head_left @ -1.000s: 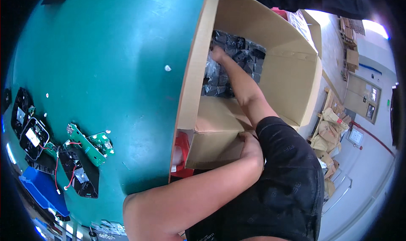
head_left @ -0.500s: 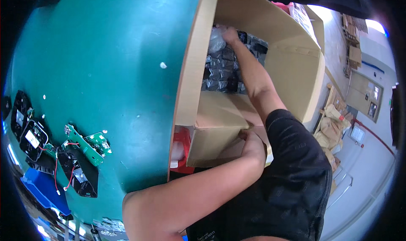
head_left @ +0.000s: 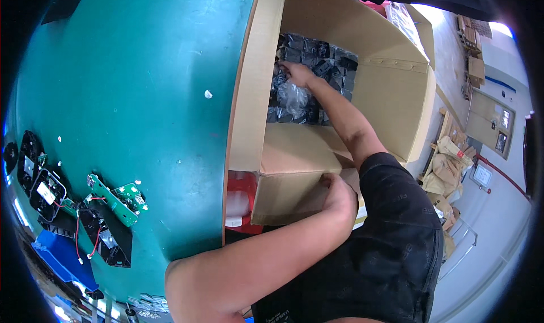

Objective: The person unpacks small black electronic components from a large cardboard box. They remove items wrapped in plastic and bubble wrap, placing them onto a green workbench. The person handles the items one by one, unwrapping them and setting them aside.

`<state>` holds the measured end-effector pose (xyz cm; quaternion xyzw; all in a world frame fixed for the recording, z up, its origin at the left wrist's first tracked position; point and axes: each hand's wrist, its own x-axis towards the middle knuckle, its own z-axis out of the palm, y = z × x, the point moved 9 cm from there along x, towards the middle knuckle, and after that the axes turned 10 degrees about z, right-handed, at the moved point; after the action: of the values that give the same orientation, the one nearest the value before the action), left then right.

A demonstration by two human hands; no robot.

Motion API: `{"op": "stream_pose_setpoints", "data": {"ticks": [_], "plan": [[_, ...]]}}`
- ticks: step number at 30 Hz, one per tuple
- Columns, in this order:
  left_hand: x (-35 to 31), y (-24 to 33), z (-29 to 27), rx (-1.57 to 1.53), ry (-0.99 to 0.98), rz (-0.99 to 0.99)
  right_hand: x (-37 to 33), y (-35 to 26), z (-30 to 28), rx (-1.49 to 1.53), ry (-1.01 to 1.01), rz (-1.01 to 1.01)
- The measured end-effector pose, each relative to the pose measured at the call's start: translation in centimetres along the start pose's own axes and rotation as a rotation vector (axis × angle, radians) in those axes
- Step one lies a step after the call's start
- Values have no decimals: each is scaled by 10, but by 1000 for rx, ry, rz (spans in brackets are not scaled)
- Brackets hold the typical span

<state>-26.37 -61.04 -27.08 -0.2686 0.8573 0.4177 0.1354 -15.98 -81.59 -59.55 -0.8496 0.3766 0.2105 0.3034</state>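
Observation:
A deep open cardboard box (head_left: 314, 147) stands beside the table, its bottom covered with rows of black pieces in clear plastic wrap (head_left: 309, 48). My right hand (head_left: 298, 73) reaches down inside, fingers bent at the wrapped pieces near the box's left wall; what they grip is too small to make out. Just below that hand a crumpled clear plastic bag (head_left: 293, 99) lies on the pieces. My left hand (head_left: 338, 191) is closed on the near cardboard flap (head_left: 292, 198), its fingertips partly hidden.
On the green table (head_left: 153, 124), at left, lie opened black housings (head_left: 106, 238) with red wires and a green circuit board (head_left: 119, 201). A blue bin (head_left: 65, 260) is past the table edge. A red container (head_left: 241, 198) sits between table and flap. Brown sacks (head_left: 445, 173) stand at right.
My right hand has moved nearer and slightly left inside the box. The clear plastic bag it was at now lies below it on the pieces. My left hand stays at the flap.

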Motion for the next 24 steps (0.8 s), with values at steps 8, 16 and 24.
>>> {"op": "stream_pose_setpoints", "data": {"ticks": [8,16,24], "plan": [[-5,6,-12,9,59,44,34,48,95,-392,-424,94],[2,0,1,-2,1,14,30,12,-26,815,38,-30],[8,-1,2,34,67,-50,-21,17,35,991,-401,51]]}}
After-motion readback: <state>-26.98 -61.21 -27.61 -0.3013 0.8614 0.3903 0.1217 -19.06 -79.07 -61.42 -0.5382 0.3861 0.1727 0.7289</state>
